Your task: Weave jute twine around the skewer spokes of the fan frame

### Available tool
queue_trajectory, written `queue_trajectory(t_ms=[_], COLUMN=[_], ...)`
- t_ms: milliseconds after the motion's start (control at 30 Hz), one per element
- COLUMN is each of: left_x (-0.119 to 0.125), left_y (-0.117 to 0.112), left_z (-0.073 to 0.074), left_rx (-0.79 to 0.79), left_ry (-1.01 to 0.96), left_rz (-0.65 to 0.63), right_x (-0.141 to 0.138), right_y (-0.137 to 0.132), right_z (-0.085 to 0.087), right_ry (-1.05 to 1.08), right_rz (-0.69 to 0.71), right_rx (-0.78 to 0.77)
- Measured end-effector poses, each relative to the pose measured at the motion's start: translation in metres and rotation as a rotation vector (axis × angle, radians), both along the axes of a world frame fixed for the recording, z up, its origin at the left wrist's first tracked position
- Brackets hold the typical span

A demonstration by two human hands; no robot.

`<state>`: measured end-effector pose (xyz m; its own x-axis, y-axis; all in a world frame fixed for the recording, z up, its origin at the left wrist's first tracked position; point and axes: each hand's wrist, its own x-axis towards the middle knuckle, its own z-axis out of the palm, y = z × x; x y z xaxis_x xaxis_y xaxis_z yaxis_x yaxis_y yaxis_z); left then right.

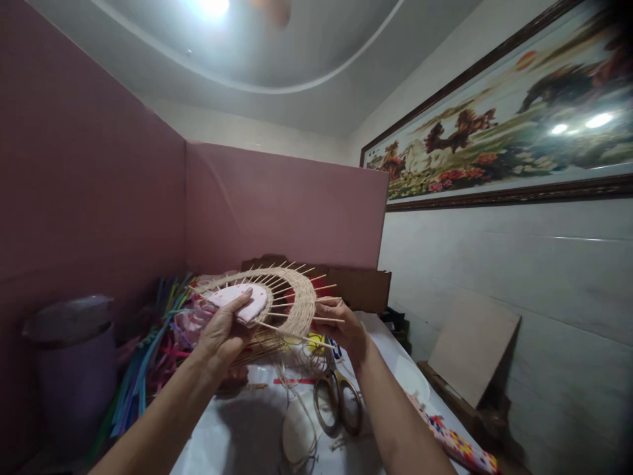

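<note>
A half-round woven piece of tan twine on thin wooden sticks is held up over the table. Its inner part is a white fabric-covered half disc with small red marks. My left hand grips that half disc, thumb on top and the other fingers hidden beneath. At the outer right rim, my right hand has its fingers closed around the stick ends and the edge of the weave; whether it also pinches twine I cannot make out. Scissors with bronze-coloured handles lie below, between my forearms.
Loose twine trails over the white table beside a pale round disc. Coloured strips and pink material crowd the left, near a purple bin. Flower-patterned material lies right. A cardboard box stands behind.
</note>
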<state>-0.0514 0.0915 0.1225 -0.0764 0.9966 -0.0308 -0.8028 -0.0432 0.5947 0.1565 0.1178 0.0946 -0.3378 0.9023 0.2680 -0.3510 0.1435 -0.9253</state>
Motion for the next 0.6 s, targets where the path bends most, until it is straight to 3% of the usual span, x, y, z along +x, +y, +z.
queue_trajectory(t_ms=[267,467,600], left_x=[0.001,-0.006,-0.009], left_y=[-0.017,-0.013,-0.013], left_z=[0.015,0.013,0.014], left_rx=[0.089,0.072,0.042], left_ry=[-0.033,-0.050,-0.069], left_rz=[-0.015,-0.044,-0.037], right_x=[0.000,-0.013,-0.018], right_y=[-0.005,-0.013,-0.015], right_z=[0.006,0.012,0.014], right_ry=[0.046,0.043,0.027], right_rz=[0.055,0.124,0.066], right_rx=[0.078,0.169,0.165])
